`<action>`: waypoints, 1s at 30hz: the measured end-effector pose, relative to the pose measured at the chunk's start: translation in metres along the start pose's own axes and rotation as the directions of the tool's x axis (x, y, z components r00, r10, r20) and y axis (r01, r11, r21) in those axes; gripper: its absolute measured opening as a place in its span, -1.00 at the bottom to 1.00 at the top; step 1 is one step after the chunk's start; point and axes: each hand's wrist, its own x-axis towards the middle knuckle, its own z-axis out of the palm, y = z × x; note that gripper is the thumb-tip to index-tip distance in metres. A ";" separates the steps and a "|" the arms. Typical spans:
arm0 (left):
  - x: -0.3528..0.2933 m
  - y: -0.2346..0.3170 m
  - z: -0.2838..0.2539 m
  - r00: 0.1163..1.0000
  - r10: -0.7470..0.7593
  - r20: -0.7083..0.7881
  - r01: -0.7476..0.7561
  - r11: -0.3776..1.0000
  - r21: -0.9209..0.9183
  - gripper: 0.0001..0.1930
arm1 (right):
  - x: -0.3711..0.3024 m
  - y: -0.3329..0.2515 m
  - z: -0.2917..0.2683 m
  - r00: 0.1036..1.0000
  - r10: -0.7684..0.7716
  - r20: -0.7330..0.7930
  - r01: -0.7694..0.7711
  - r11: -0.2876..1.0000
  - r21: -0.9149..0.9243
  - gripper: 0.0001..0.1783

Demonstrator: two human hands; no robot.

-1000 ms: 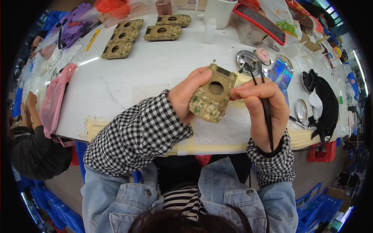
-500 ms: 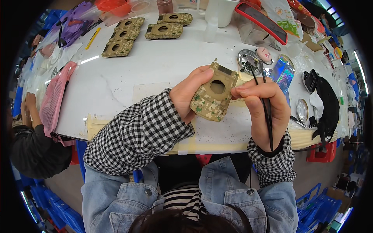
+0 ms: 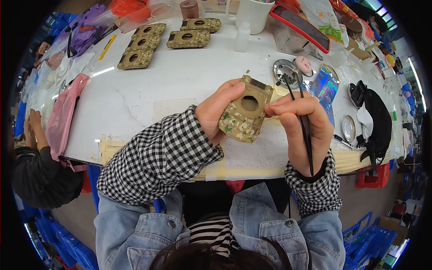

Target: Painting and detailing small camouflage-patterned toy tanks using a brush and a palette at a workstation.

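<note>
My left hand (image 3: 217, 104) is closed round a camouflage-painted model tank hull (image 3: 238, 120) with a round hole in its top, thumb lying along the left edge. Black tweezers (image 3: 308, 139) sit in my right hand (image 3: 310, 118), their tips pointing away over the table. Thumb and forefinger of that hand meet at the hull's right edge. Something thin and pale shows by these fingertips, too small to name. Beyond the right hand stands a round clear dish (image 3: 288, 73) with small dark pieces in it.
Several similar hulls (image 3: 188, 39) stand at the back left, near a yellow pen-like stick (image 3: 107, 47). A white mug (image 3: 254, 17), a red-framed phone (image 3: 300, 28) and a holographic pouch (image 3: 325, 85) lie behind and right. A pink mesh bag (image 3: 67, 114) hangs at the left edge, beside another person's arm (image 3: 38, 128).
The whole view has shifted slightly. The hull and both hands sit a little further left, with the same grips; the fingertips stay at the hull's right edge.
</note>
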 end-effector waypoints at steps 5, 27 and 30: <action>-0.001 0.001 -0.007 0.997 0.000 0.079 0.004 0.999 -0.047 -0.50 | 0.001 -0.001 0.002 1.000 0.006 -0.016 -0.006 1.000 -0.007 -0.91; 0.002 0.004 -0.007 0.997 -0.008 0.078 0.008 1.000 -0.001 -0.54 | 0.000 0.029 -0.042 0.970 -0.134 -0.202 0.044 0.916 -0.398 -0.91; 0.002 0.004 -0.007 0.997 0.004 0.077 -0.004 1.000 -0.007 -0.54 | 0.001 0.031 -0.043 0.969 -0.142 -0.201 0.048 0.909 -0.413 -0.88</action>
